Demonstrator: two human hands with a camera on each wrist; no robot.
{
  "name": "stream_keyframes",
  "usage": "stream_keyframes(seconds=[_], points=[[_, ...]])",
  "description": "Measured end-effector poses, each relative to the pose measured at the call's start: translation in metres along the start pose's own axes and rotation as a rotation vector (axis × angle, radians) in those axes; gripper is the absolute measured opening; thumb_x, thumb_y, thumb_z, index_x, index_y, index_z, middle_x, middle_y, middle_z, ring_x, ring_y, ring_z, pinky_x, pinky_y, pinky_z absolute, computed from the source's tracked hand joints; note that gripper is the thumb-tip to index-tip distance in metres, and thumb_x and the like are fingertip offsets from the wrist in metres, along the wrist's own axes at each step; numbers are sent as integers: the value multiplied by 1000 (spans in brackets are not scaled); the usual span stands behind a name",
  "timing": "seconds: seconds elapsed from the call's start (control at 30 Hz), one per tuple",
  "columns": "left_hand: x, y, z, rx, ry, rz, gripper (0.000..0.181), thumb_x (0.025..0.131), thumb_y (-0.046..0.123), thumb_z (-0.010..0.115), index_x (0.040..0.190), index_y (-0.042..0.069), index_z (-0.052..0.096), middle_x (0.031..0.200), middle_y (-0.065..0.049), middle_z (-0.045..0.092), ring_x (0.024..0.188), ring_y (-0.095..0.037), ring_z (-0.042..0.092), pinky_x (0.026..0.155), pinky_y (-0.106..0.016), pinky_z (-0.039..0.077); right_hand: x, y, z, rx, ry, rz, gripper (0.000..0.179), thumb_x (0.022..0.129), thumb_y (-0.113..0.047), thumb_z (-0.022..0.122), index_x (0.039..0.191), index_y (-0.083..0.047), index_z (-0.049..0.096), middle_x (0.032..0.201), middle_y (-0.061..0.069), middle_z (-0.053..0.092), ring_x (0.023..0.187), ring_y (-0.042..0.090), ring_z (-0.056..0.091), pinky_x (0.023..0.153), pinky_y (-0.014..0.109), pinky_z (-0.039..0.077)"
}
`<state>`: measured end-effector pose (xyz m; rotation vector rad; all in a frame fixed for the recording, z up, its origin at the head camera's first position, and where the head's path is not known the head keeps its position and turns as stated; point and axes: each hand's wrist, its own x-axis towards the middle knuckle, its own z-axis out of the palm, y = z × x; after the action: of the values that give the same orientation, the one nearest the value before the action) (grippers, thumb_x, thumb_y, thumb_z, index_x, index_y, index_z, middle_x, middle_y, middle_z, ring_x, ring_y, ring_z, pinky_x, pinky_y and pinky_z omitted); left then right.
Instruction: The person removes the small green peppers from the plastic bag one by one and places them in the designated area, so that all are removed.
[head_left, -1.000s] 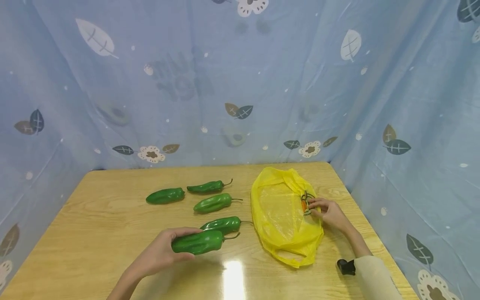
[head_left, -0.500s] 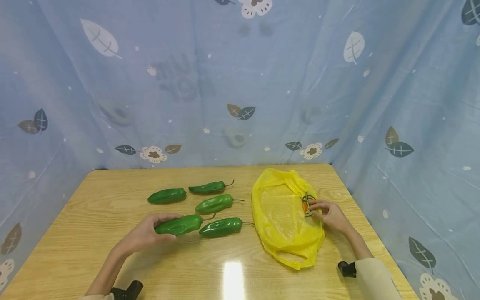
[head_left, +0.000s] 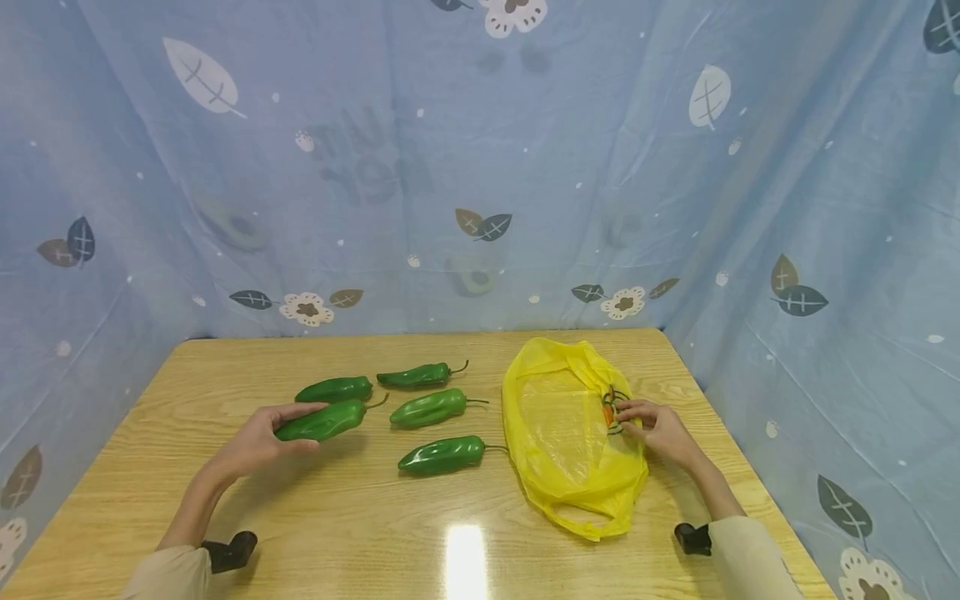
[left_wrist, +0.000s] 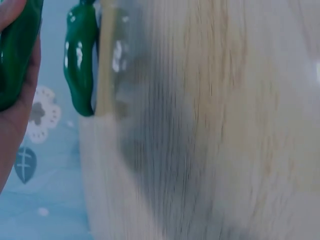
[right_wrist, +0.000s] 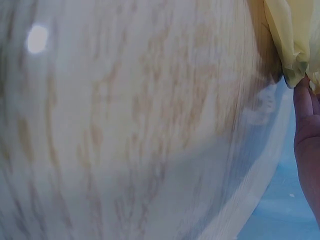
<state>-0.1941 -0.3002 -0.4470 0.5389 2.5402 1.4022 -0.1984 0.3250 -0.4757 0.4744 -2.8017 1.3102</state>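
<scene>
A green pepper is gripped between the thumb and fingers of my left hand, its stem pointing right. In the head view it partly overlaps a stemless-looking pepper behind it; the left wrist view also shows the held pepper at its left edge. Over to the right, my right hand pinches the right side of a yellow plastic bag, by a small orange and green design. The bag lies flat, a handle loop towards me. In the right wrist view, fingertips meet the bag's edge.
Other green peppers lie mid-table: one at the back, one in the middle, one nearer me with its stem reaching the bag. A blue patterned curtain surrounds the wooden table.
My left hand has carried the pepper leftwards and towards the back of the table, away from the nearest lying pepper. My right hand stays at the bag.
</scene>
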Motion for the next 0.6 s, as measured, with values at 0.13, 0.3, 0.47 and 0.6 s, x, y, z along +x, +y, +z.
stream_keyframes(seconds=[0.13, 0.3, 0.47, 0.6], points=[[3, -6, -4, 6, -12, -5, 59, 86, 18, 73, 138, 2, 50, 135, -29, 47, 106, -17, 57, 77, -26, 51, -1, 0, 0, -5, 1, 10, 17, 92, -2, 62, 106, 6, 69, 127, 27, 55, 121, 47, 47, 95, 53, 43], [7, -13, -7, 29, -36, -7, 60, 86, 20, 73, 137, 0, 50, 135, -30, 48, 108, -24, 57, 77, -26, 51, -1, 0, 0, 0, 6, 13, 17, 92, -3, 63, 106, 4, 70, 127, 26, 56, 121, 47, 47, 95, 54, 43], [9, -23, -7, 62, -38, -4, 57, 86, 17, 73, 136, -2, 51, 133, -29, 50, 108, -21, 56, 77, -25, 50, 0, 2, 0, -2, 4, 3, 18, 92, -3, 62, 107, 4, 69, 127, 26, 56, 121, 48, 46, 95, 55, 43], [10, -30, -7, 75, -37, -12, 57, 86, 17, 73, 135, -2, 52, 133, -30, 50, 110, -27, 53, 77, -24, 48, -1, 4, 1, -22, 12, 6, 17, 93, -4, 61, 106, 4, 70, 126, 26, 56, 121, 48, 45, 94, 58, 43]])
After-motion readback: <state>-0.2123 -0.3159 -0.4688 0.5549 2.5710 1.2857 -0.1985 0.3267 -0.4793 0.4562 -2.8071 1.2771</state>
